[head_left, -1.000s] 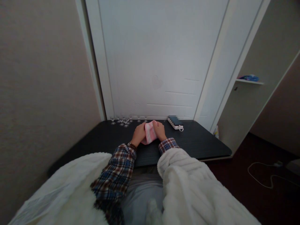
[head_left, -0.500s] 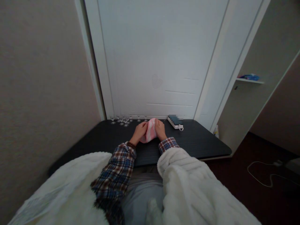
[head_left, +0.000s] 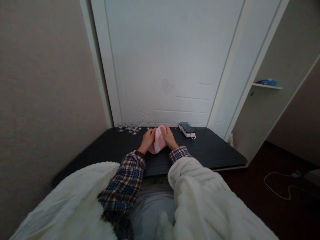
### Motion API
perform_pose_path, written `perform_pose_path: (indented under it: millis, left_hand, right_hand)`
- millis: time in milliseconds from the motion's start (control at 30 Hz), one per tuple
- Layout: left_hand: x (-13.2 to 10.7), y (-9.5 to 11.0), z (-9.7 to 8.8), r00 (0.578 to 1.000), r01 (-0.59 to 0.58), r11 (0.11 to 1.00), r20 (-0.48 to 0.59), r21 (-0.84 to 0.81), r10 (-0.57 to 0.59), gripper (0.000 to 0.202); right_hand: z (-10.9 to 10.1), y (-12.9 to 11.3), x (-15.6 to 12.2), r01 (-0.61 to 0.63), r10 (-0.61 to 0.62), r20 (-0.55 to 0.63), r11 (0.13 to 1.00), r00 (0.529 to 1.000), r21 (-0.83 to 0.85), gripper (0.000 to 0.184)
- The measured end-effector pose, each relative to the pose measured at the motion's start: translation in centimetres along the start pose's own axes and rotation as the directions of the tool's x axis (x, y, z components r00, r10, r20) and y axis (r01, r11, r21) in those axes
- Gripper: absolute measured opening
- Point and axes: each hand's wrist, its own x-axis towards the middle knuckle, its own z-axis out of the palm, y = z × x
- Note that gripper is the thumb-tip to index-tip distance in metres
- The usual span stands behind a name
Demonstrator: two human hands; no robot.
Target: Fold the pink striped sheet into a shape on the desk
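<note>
Pink-and-white striped cloth (head_left: 159, 142) held up between both hands, over the middle of the dark surface (head_left: 200, 151), nearer its far edge than its near one. Left hand (head_left: 148, 138): grip closed on the cloth's left side. Right hand (head_left: 170, 137): grip closed on its right side, fingers partly hidden. Cloth is bunched and folded; whether it wraps anything, cannot tell. Nor whether its lower edge touches the surface.

Small clear glasses (head_left: 134, 130) stand clustered toward the far left corner, a couple more along the far edge, none visibly touched. Right of the hands, by the far edge: white object with a dark top (head_left: 187, 130).

Progress, as judged: cloth gathered and in hand, handling under way; letting go not yet done.
</note>
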Motion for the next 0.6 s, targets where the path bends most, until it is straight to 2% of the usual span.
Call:
perform_pose_path:
  millis: [167, 333, 600]
  left_hand:
    - [-0.13, 0.15, -0.11, 1.0, 0.007, 0.998, -0.008, 0.057, -0.006, 0.037]
    - [-0.06, -0.14, 0.02, 1.0, 0.027, 0.997, 0.006, 0.074, -0.027, 0.037]
    - [0.18, -0.52, 0.3, 0.999, 0.032, 0.999, 0.034, 0.043, -0.034, 0.04]
  right_hand:
    - [0.03, -0.09, -0.14, 0.046, -0.046, 0.014, 0.998, 0.999, -0.052, 0.033]
    - [-0.1, -0.31, -0.27, 0.07, -0.065, 0.029, 0.975, 0.997, -0.211, 0.04]
    - [-0.24, -0.38, -0.19, 0.038, -0.033, 0.02, 0.956, 0.999, -0.292, 0.05]
